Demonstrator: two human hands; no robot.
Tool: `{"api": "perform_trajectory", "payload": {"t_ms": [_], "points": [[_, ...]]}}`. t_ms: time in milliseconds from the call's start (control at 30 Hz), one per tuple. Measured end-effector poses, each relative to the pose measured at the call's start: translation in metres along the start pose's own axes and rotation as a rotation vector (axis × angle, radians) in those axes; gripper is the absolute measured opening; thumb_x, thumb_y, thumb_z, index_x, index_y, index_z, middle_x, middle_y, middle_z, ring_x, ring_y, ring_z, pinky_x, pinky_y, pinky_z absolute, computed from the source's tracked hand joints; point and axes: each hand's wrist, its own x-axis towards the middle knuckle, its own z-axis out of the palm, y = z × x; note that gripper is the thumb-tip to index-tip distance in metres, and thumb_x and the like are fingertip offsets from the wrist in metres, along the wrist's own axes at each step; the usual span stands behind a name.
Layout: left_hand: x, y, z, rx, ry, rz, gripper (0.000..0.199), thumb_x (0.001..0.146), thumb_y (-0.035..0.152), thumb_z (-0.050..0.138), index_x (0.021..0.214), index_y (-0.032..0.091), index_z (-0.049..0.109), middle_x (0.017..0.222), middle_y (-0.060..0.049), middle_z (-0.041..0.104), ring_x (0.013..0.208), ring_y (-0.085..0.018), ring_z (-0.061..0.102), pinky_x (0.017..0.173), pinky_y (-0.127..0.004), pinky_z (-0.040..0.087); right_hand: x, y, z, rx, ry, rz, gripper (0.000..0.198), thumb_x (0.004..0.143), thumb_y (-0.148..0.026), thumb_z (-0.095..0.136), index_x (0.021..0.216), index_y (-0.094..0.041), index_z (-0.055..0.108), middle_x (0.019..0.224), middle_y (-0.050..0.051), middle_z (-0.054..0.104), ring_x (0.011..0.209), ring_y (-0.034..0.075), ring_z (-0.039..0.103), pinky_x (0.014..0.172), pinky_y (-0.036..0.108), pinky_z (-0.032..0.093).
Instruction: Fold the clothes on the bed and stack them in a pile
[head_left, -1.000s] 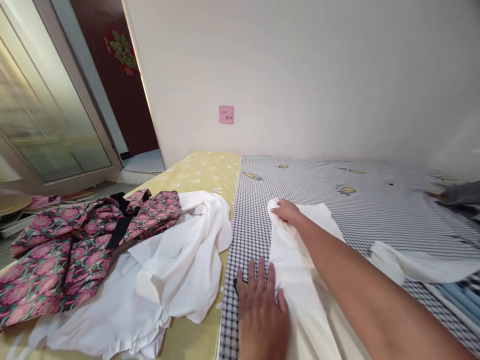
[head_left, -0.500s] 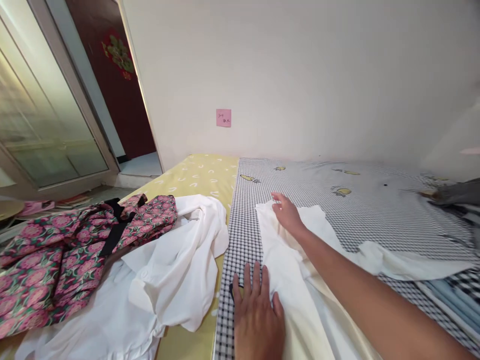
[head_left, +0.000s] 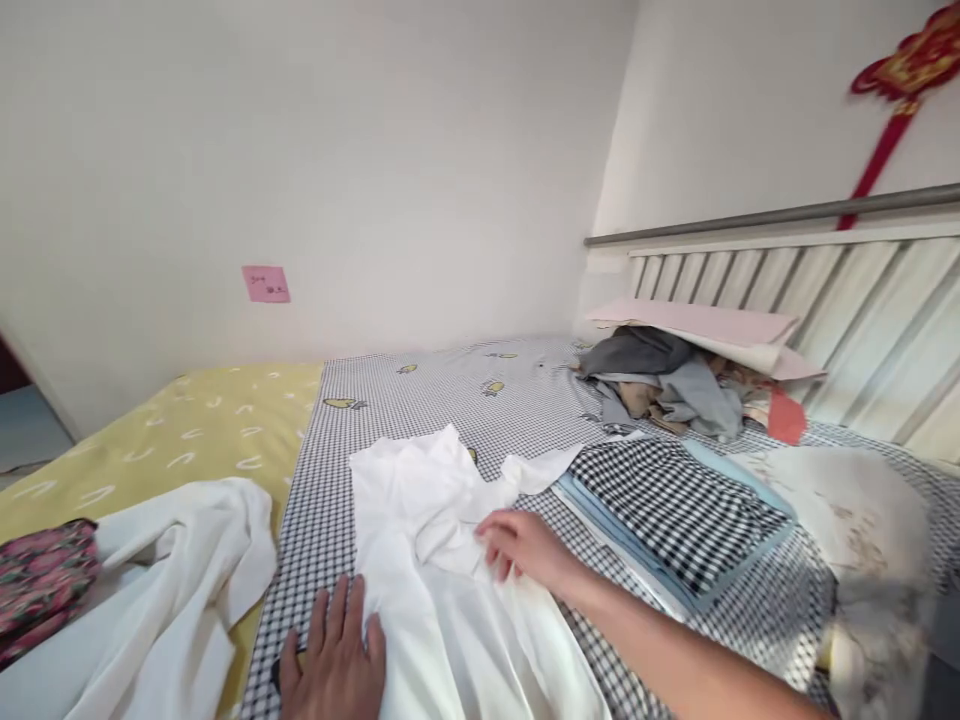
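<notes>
One white garment (head_left: 450, 612), on the checked sheet (head_left: 315, 520), mostly between the hands, creased around its middle. Left hand (head_left: 336, 655): flat, fingers slightly apart, at the garment's near left edge. Right hand (head_left: 525, 547): fingers curled at its right side; whether the grip pinches, cannot tell. Suggested handling: left steadies, right eases creases outward lightly.

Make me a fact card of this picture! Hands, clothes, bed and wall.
Left hand: palm down at the white garment's left edge
Right hand: fingers curled, at the white garment's right side
Folded: checked cloth on top, blue cloth beneath
Yellow sheet: white cloth on it, flowery cloth next to that
Walls: pink note; red hanging decoration
</notes>
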Motion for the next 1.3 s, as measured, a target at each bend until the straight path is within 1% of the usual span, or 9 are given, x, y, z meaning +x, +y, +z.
{"api": "perform_trajectory", "payload": {"t_ms": [100, 267, 400, 533, 633, 767, 1000, 1200, 1300], "points": [[0.002, -0.003, -0.006, 0.044, -0.014, 0.014, 0.056, 0.099, 0.028, 0.031, 0.148, 0.015, 0.056, 0.157, -0.013, 0.054, 0.145, -0.033, 0.047, 0.121, -0.06, 0.032, 0.028, 0.009, -0.052, -0.156, 0.301, 0.147, 0.036, 0.094, -0.017, 0.043, 0.113, -0.021, 0.074, 0.074, -0.001, 0.074, 0.051, 0.013, 0.064, 0.052, 0.023, 0.045], [0.003, -0.007, -0.004, 0.091, -0.032, 0.004, 0.055, 0.098, 0.027, 0.034, 0.146, 0.017, 0.058, 0.156, -0.012, 0.056, 0.144, -0.032, 0.049, 0.121, -0.057, 0.033, 0.075, 0.015, -0.103, -0.364, 0.512, 0.201, 0.034, 0.098, -0.019, 0.043, 0.111, -0.022, 0.074, 0.11, 0.008, 0.075, 0.102, 0.02, 0.07, 0.082, 0.028, 0.048], [0.001, -0.011, 0.005, 0.108, -0.024, 0.01, 0.054, 0.098, 0.028, 0.036, 0.146, 0.018, 0.058, 0.157, -0.011, 0.054, 0.144, -0.032, 0.05, 0.119, -0.058, 0.035, 0.107, 0.021, -0.104, -0.501, 0.473, 0.238, 0.037, 0.099, -0.023, 0.042, 0.125, -0.024, 0.069, 0.128, 0.015, 0.07, 0.111, 0.026, 0.067, 0.088, 0.036, 0.047], [-0.002, -0.013, 0.011, 0.092, 0.018, -0.004, 0.052, 0.097, 0.029, 0.038, 0.142, 0.019, 0.063, 0.15, -0.011, 0.062, 0.14, -0.032, 0.054, 0.118, -0.058, 0.037, 0.125, 0.037, -0.084, -0.553, 0.322, 0.294, 0.044, 0.092, -0.025, 0.055, 0.135, -0.022, 0.063, 0.089, 0.014, 0.075, 0.089, 0.03, 0.071, 0.079, 0.041, 0.049], [-0.003, -0.009, 0.008, 0.086, 0.045, -0.017, 0.052, 0.097, 0.028, 0.038, 0.141, 0.02, 0.063, 0.148, -0.01, 0.063, 0.139, -0.031, 0.054, 0.117, -0.057, 0.038, 0.132, 0.046, -0.074, -0.518, 0.279, 0.259, 0.029, 0.086, -0.021, 0.06, 0.112, -0.023, 0.071, 0.075, 0.009, 0.071, 0.083, 0.028, 0.071, 0.077, 0.038, 0.048], [-0.003, -0.001, -0.001, 0.091, 0.09, -0.028, 0.051, 0.098, 0.026, 0.036, 0.139, 0.018, 0.065, 0.147, -0.011, 0.064, 0.139, -0.031, 0.054, 0.117, -0.056, 0.038, 0.139, 0.042, -0.084, -0.326, 0.385, 0.191, 0.006, 0.077, -0.017, 0.063, 0.077, -0.024, 0.063, 0.064, 0.004, 0.063, 0.074, 0.024, 0.065, 0.073, 0.035, 0.045], [-0.005, 0.003, -0.005, 0.07, 0.097, -0.027, 0.049, 0.099, 0.025, 0.039, 0.139, 0.016, 0.064, 0.146, -0.012, 0.064, 0.138, -0.032, 0.055, 0.118, -0.057, 0.037, 0.112, 0.031, -0.125, 0.408, 0.794, -0.098, 0.026, 0.071, -0.033, 0.067, 0.088, -0.026, 0.048, 0.082, -0.003, 0.062, 0.081, 0.017, 0.062, 0.075, 0.028, 0.05], [-0.003, 0.007, -0.007, 0.085, 0.067, -0.056, 0.048, 0.099, 0.023, 0.038, 0.138, 0.017, 0.066, 0.147, -0.011, 0.064, 0.138, -0.032, 0.056, 0.115, -0.057, 0.04, 0.071, 0.038, -0.115, 0.918, 0.703, -0.147, 0.038, 0.053, -0.026, 0.078, 0.079, -0.026, 0.05, 0.066, -0.009, 0.06, 0.058, 0.011, 0.059, 0.057, 0.023, 0.051], [-0.003, 0.009, -0.01, 0.081, 0.061, -0.069, 0.048, 0.099, 0.022, 0.039, 0.139, 0.016, 0.065, 0.147, -0.012, 0.064, 0.137, -0.032, 0.057, 0.115, -0.057, 0.041, 0.068, 0.025, -0.11, 1.041, 0.633, -0.16, 0.035, 0.052, -0.019, 0.077, 0.076, -0.026, 0.052, 0.071, -0.008, 0.067, 0.063, 0.012, 0.065, 0.057, 0.023, 0.053]]}}
